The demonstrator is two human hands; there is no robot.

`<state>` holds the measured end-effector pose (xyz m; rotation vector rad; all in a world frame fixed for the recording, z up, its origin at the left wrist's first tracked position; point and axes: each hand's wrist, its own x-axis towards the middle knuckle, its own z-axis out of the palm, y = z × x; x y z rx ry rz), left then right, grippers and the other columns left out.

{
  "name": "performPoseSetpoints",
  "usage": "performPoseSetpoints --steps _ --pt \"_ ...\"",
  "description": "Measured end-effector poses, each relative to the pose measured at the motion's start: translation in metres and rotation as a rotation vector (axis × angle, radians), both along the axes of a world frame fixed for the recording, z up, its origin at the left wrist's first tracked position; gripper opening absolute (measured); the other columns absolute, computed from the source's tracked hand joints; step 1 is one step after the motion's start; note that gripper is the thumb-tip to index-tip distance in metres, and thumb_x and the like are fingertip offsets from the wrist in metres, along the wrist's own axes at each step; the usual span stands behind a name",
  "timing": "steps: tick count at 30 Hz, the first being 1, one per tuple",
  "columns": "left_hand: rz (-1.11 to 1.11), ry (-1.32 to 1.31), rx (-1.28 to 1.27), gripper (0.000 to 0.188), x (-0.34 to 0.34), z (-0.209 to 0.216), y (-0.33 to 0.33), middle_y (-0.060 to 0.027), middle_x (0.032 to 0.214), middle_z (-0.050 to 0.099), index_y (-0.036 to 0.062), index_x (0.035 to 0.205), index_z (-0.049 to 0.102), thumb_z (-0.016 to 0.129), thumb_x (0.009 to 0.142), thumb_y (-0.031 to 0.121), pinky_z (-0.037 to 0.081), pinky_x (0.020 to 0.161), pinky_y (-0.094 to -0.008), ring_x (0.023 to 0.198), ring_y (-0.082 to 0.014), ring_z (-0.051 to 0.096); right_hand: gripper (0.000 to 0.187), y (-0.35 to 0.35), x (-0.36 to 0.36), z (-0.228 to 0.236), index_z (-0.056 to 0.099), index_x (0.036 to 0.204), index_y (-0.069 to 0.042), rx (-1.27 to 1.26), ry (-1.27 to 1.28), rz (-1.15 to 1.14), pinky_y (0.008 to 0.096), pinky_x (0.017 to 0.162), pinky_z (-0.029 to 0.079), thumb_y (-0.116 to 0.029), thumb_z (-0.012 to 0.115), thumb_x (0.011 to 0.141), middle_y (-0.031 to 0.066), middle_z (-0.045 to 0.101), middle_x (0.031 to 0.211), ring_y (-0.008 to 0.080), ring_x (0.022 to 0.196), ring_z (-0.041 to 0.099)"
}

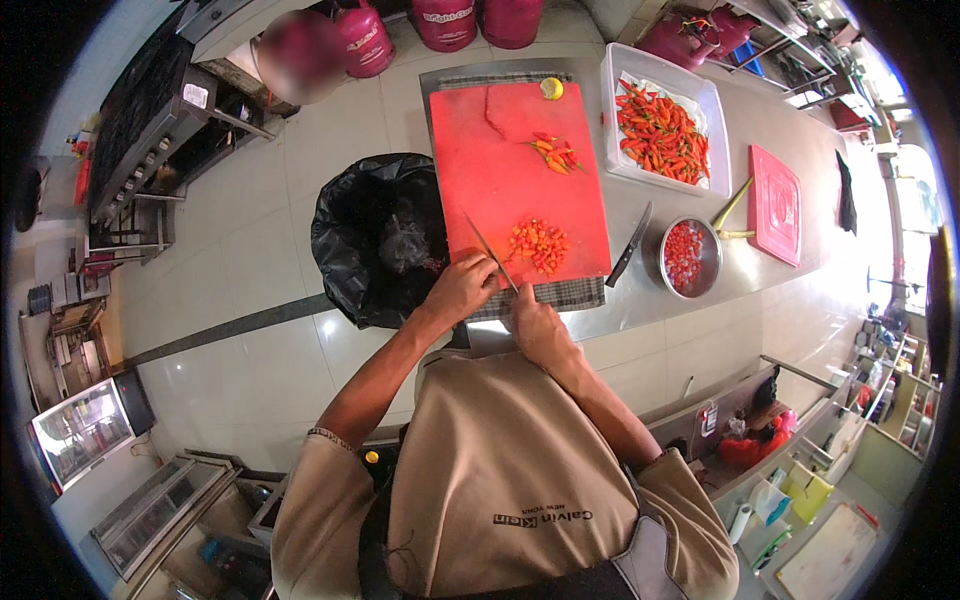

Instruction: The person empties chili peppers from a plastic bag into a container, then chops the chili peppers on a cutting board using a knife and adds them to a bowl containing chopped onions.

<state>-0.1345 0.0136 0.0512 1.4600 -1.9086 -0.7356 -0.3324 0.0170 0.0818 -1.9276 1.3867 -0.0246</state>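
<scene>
My right hand (536, 318) is wrapped round the handle of a kitchen knife (487, 242) at the near edge of a red cutting board (480, 170). Its blade slants up and left across the board. Beside the blade, my left hand (466, 284) has its fingers bent and pressed together; whatever they hold is hidden. Just right of the knife lies a pile of chopped red chillies (540, 246). Farther up the board are a few whole chillies (555, 153), with a cut yellow-green citrus fruit (551, 89) at the far edge.
Right of the board stand a white plastic tub (612, 75) of whole chillies and a metal bowl (712, 282) of chopped ones. A second knife (632, 245), a green stalk (735, 203) and a red lid (775, 205) lie nearby. A black-bagged bin (335, 240) adjoins the table's left side.
</scene>
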Motion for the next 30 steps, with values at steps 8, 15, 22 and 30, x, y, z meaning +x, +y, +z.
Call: performPoseSetpoints --steps 8,15,22,30 --pt "0.091 -0.058 0.069 0.014 -0.003 -0.005 0.009 -0.015 0.092 0.067 0.0013 0.097 0.06 0.07 0.089 0.008 0.057 0.073 -0.0468 0.087 -0.0374 0.07 0.021 -0.01 -0.003 0.017 0.042 0.114 0.001 0.042 0.029 0.055 0.0657 0.067 0.054 -0.015 0.048 0.104 0.0352 0.066 0.073 0.0559 0.075 0.068" --pt "0.15 0.002 0.068 0.017 0.0 -0.001 0.015 -0.0151 0.09 0.067 0.0015 0.1 0.06 0.071 0.088 0.006 0.056 0.072 -0.0463 0.085 -0.0374 0.07 0.027 -0.003 0.004 -0.019 0.044 0.114 0.0 -0.024 -0.075 -0.036 0.0658 0.065 0.054 -0.024 0.052 0.105 0.0319 0.067 0.072 0.0545 0.072 0.069" --pt "0.618 -0.318 -0.265 0.026 0.045 0.019 0.009 -0.0133 0.11 0.063 0.0062 0.105 0.065 0.075 0.081 0.003 0.05 0.092 -0.0435 0.112 -0.0352 0.062 0.025 -0.036 -0.023 -0.009 0.047 0.112 -0.005 -0.198 -0.002 -0.038 0.0618 0.056 0.055 -0.029 0.052 0.106 0.0268 0.066 0.067 0.0517 0.063 0.068" --pt "-0.022 -0.161 -0.25 0.024 -0.034 0.008 -0.167 -0.0169 0.113 0.07 0.0036 0.114 0.069 0.064 0.09 0.007 0.052 0.099 -0.0435 0.113 -0.0367 0.064 0.029 -0.02 -0.016 0.004 0.047 0.116 -0.003 -0.184 -0.039 0.028 0.0609 0.058 0.056 -0.03 0.05 0.106 0.026 0.067 0.067 0.0491 0.063 0.069"
